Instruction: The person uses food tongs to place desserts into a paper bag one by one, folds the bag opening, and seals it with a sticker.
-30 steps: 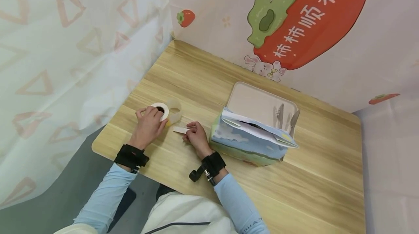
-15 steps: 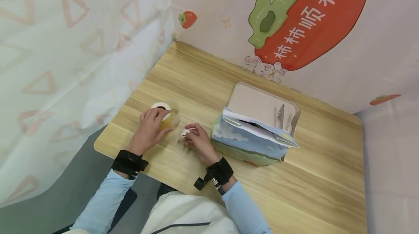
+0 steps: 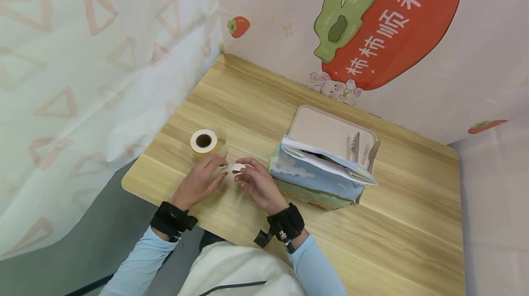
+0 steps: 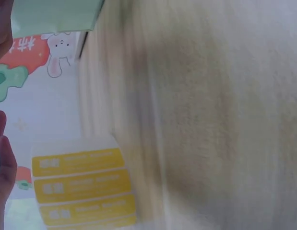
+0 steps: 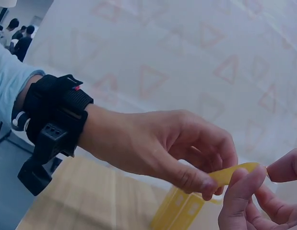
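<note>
A yellow label sticker (image 5: pixel 237 172), white on its back, is stretched between both hands in the right wrist view. My left hand (image 3: pixel 199 184) pinches one end with thumb and fingers. The other end is in the fingertips of my right hand (image 3: pixel 261 186); in the head view the sticker curls there. Just beyond the left hand, a roll of labels (image 3: pixel 204 141) lies on the table with its white side and dark core hole upward. Yellow labels show along its outside in the left wrist view, where few fingers are visible.
To the right of my right hand stands a blue and green printed paper bag (image 3: pixel 318 181), its top partly open. Behind it is a beige tray (image 3: pixel 320 123) with a fork and knife (image 3: pixel 355 146). Printed curtains border the wooden table (image 3: pixel 405 222).
My left hand has left the label roll and come rightward and nearer to the body, meeting the sticker's end. The right hand has shifted slightly right, still holding the sticker, which now curls.
</note>
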The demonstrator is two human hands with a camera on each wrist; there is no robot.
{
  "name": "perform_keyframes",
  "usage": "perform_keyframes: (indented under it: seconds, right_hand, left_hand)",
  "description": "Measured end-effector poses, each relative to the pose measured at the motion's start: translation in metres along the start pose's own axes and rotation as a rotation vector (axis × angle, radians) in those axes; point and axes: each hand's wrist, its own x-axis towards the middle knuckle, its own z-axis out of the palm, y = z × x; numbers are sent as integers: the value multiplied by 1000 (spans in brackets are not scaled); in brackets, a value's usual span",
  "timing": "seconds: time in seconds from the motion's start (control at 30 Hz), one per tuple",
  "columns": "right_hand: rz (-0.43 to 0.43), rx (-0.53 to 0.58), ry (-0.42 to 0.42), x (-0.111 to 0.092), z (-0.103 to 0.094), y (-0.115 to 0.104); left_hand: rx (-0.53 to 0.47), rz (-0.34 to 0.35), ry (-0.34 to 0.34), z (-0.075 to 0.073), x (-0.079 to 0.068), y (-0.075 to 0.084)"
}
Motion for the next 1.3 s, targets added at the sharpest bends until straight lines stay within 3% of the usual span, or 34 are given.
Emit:
perform_keyframes:
  seconds: [0.3, 0.47, 0.57, 0.67, 0.87, 0.93, 1.03, 1.1, 1.17, 1.27, 1.3]
  right_hand:
    - [23, 56, -95, -11, -5, -7]
    - [55, 129, -213, -18, -10, -8]
    - [64, 142, -235, -25, -13, -8]
    - [25, -14, -157, -36, -13, -12]
    - [-168, -615, -26, -71, -7, -40]
    - [-279, -770, -11, -83, -6, -50]
    - [-573, -997, 20, -52, -52, -18]
    - [-709, -1104, 62, -50, -53, -20]
    - [-819, -1196, 106, -49, -50, -23]
    - [-781, -1239, 126, -90, 4, -72]
    - [-800, -1259, 132, -93, 8, -76]
  left_hand:
    - [-82, 36, 83, -18, 18, 10]
    - [-98, 93, 80, -36, 29, 13]
    - [-62, 135, 67, -48, 37, 14]
    - [-41, 162, 13, -60, 46, 17]
    - [0, 228, -160, -79, 76, 34]
    - [49, 248, -212, -83, 88, 45]
    - [144, 250, -308, -85, 105, 65]
    - [190, 249, -373, -85, 114, 78]
    - [208, 272, -413, -83, 121, 89]
    - [179, 328, -423, -79, 128, 100]
    - [163, 337, -416, -77, 130, 103]
